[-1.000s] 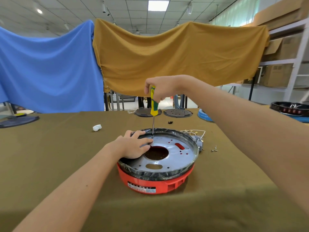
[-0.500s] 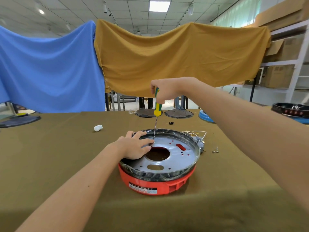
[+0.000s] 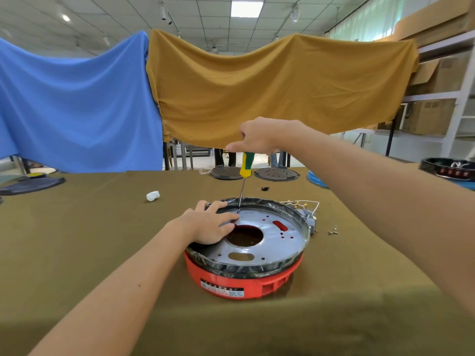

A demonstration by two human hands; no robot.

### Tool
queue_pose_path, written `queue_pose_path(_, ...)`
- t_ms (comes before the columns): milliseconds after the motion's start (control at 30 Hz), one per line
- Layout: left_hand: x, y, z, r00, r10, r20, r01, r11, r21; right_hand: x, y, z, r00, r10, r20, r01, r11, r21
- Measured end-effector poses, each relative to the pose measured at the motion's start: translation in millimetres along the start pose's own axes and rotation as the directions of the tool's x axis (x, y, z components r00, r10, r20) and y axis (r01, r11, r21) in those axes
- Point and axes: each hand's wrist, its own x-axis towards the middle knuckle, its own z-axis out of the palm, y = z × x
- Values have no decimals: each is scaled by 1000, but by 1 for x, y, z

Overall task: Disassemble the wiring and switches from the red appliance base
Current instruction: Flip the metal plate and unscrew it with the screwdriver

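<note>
The red appliance base [image 3: 246, 285] stands on the olive table in front of me, topped by a round silver metal plate [image 3: 272, 242] with a central hole. My left hand [image 3: 209, 224] rests flat on the plate's left side, fingers spread beside the hole. My right hand [image 3: 259, 136] grips the top of a green and yellow screwdriver [image 3: 246, 167], which stands nearly upright. Its tip touches the plate just above my left fingers. White wiring [image 3: 302, 202] and a grey switch part [image 3: 309, 219] hang at the base's far right edge.
Loose screws [image 3: 333, 231] lie right of the base. A white crumpled scrap [image 3: 153, 196] sits to the left. Two dark round plates [image 3: 276, 173] and a blue-rimmed part [image 3: 316, 178] lie at the table's far edge. Another black appliance [image 3: 448, 168] stands at the right.
My right hand with the screwdriver has shifted a little to the right, and one finger now sticks out to the left. My left hand stays on the plate.
</note>
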Motion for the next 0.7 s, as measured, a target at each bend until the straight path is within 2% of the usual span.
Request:
queue_pose_path(33, 0, 0, 0, 1000, 0, 1, 0, 1000, 0, 2, 1, 1, 1000, -13, -24, 12, 999, -33)
queue_pose_path(67, 1, 0, 0, 1000, 0, 1, 0, 1000, 1, 3, 2, 1, 999, -45, -20, 46, 999, 13)
queue_pose_path(133, 0, 0, 0, 1000, -1, 0, 1, 1000, -2, 1, 3, -2, 991, -117, 57, 98, 960, 263)
queue_pose_path(200, 1, 0, 0, 1000, 0, 0, 0, 1000, -6, -3, 4, -5, 983, -160, 96, 117, 929, 352)
queue_pose_path(267, 1, 0, 0, 1000, 2, 0, -2, 1000, -8, -3, 3, -5, 988, -128, 83, 98, 949, 299)
queue_pose_path(367, 0, 0, -1, 1000, -1, 7, 1, 1000, -10, -3, 3, -3, 998, -28, 59, 20, 992, 124)
queue_pose_path(400, 0, 0, -1, 1000, 1, 8, 0, 1000, -9, -1, 4, -2, 999, -39, 35, 35, 994, 101)
queue_pose_path(433, -1, 0, -1, 1000, 2, 9, -2, 1000, -8, 0, 6, -1, 997, -73, 21, 69, 989, 132)
queue_pose_path(500, -2, 1, -2, 1000, 2, 8, -2, 1000, -10, -3, 8, -1, 990, -136, 28, 120, 941, 318)
queue_pose_path(567, -2, 2, -2, 1000, 0, 11, 0, 1000, -11, -6, 10, -2, 985, -170, 40, 140, 905, 402)
queue_pose_path(633, -2, 2, -3, 1000, -1, 18, 1, 1000, -9, -8, 11, 1, 991, -133, 23, 117, 932, 342)
queue_pose_path(700, -3, 2, -3, 1000, -4, 22, 5, 1000, -10, -8, 12, 4, 999, -45, 6, 43, 980, 193)
